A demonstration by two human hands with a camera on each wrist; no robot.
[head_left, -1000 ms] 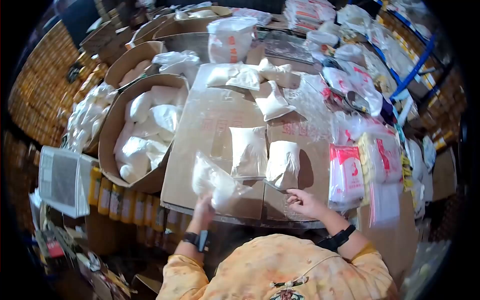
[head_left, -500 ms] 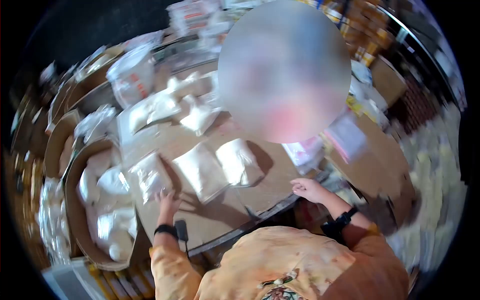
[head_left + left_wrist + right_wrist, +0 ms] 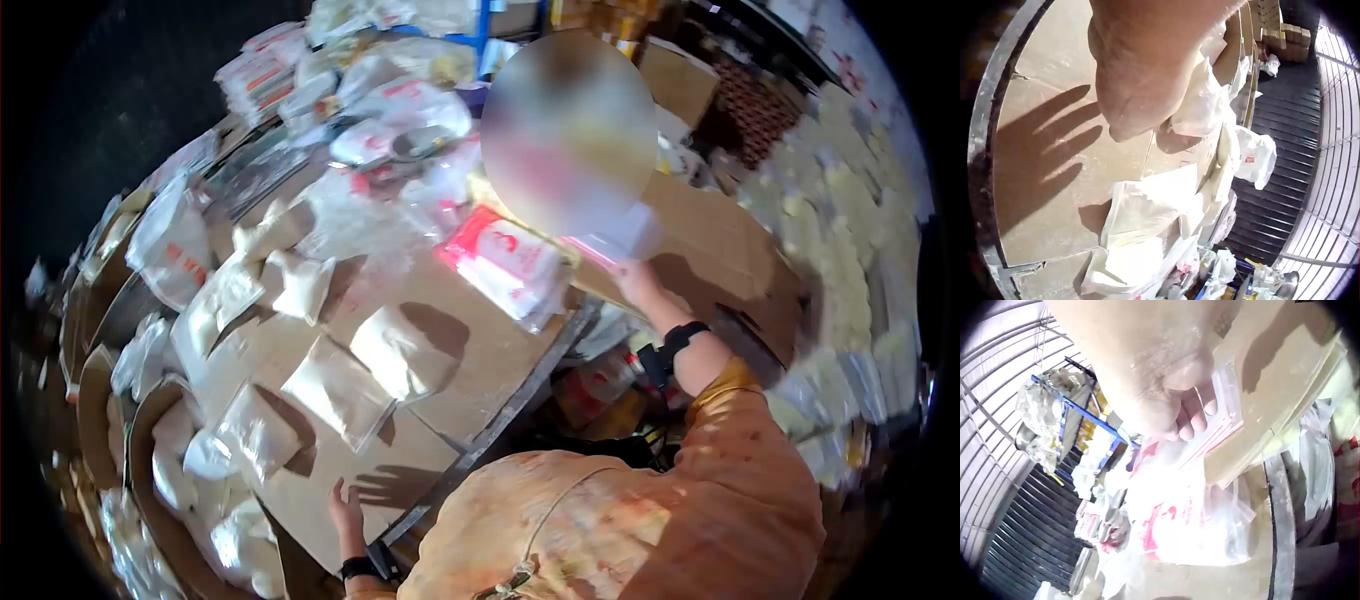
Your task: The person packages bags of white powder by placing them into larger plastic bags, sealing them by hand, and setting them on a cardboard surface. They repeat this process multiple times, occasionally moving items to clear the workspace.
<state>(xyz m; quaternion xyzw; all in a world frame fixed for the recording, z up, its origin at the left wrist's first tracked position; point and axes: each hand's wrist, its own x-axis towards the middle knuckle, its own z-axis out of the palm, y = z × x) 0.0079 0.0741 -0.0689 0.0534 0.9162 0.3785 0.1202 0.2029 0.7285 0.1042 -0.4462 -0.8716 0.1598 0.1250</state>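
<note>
In the head view, my left hand (image 3: 346,515) hovers over the table's near-left part, fingers relaxed and apart, holding nothing. Three filled white bags (image 3: 260,430) (image 3: 338,392) (image 3: 402,352) lie beyond it. The left wrist view shows this hand (image 3: 1141,69) above its shadow on the cardboard. Across at the right, my right hand (image 3: 637,283) is at the edge of flat clear bags (image 3: 622,235). From the right wrist, its bent fingers (image 3: 1191,419) pinch the clear bags (image 3: 1229,397); the thumb is partly hidden. A red-and-white pack (image 3: 510,260) lies beside them.
More filled bags (image 3: 300,285) lie farther back on the cardboard-covered table (image 3: 490,395). A round carton (image 3: 145,470) of white bags stands at the left. Behind are loose plastic bags (image 3: 410,115); a cardboard sheet (image 3: 720,235) lies at the right.
The view has turned right. My left hand has let go of the filled bag, now lying left of two others. My right hand has moved from the table's front edge to the flat clear bags.
</note>
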